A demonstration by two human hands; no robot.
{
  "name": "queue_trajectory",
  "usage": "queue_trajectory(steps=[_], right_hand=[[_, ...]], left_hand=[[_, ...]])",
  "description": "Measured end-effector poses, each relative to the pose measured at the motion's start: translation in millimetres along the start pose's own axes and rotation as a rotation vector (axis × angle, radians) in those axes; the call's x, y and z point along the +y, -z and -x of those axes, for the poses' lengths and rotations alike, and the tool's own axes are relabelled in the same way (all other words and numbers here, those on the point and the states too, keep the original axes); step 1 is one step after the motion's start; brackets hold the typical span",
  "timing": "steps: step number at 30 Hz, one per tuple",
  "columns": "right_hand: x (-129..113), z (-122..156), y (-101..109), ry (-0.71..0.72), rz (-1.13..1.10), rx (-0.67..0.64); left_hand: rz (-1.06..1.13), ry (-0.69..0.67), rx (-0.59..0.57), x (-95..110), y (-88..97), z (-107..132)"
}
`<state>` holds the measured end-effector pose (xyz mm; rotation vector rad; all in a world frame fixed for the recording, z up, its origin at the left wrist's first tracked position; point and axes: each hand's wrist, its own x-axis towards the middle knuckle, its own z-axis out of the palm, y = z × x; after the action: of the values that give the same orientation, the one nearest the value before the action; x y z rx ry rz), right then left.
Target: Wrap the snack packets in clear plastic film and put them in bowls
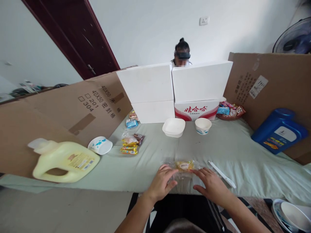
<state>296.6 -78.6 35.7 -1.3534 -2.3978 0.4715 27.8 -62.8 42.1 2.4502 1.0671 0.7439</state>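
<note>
Yellow packet [185,166] between two hands

I can see the yellow packet low in the frame, a bit right of the middle. It lies on a green cloth [145,176], with clear plastic [186,175] around it. The left hand [160,183] comes in on its left side, and the right hand [211,183] comes in on its right side. On both hands the thumb is wide apart from the fingers. The fingertips reach to the two ends of the packet, on or just over the plastic. I cannot tell if they press down.

A long white strip [222,174] lies slanted just beside the right hand. Near the middle of the frame, a square white bowl [173,127] and a round bowl [203,126] with blue marks sit near some white boxes [201,84]. Left of the middle is a little pile of snack packs [129,145]. A pale yellow jug [69,161] is at the lower left, and a blue jug [279,131] is at the right. In the upper middle, a person's head [182,45] shows over the boxes.
</note>
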Motion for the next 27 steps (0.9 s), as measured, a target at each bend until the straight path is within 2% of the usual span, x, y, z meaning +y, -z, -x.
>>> queue_trajectory(steps=[2,5,10,13,15,20,22,24,27], right_hand=[[-4,9,-5,-0.058,-0.014,-0.098],[-7,17,-13,-0.081,-0.006,-0.153],[-9,12,-27,-0.081,0.018,-0.116],[-5,11,-36,-0.141,-0.011,-0.081],[1,9,-39,-0.176,-0.018,-0.013],[23,-8,-43,-0.068,0.061,0.275],[32,-16,-47,-0.045,0.104,0.282],[39,-19,-54,-0.047,0.154,0.237],[45,-19,-65,-0.055,0.221,0.162]], left_hand=[[-0.005,0.018,-0.108,7,-1.3,10],[-0.058,0.058,-0.171,15,-11.8,21],[-0.155,0.166,-0.082,16,-37.5,20],[-0.198,0.265,0.027,8,-44.9,13],[-0.193,0.275,0.075,5,-44.4,4],[-0.184,0.127,0.015,-2,-37.4,-29],[-0.194,0.131,-0.012,-9,-37.3,-41],[-0.185,0.154,-0.039,-16,-39.3,-48],[-0.143,0.143,-0.061,-25,-44.9,-50]])
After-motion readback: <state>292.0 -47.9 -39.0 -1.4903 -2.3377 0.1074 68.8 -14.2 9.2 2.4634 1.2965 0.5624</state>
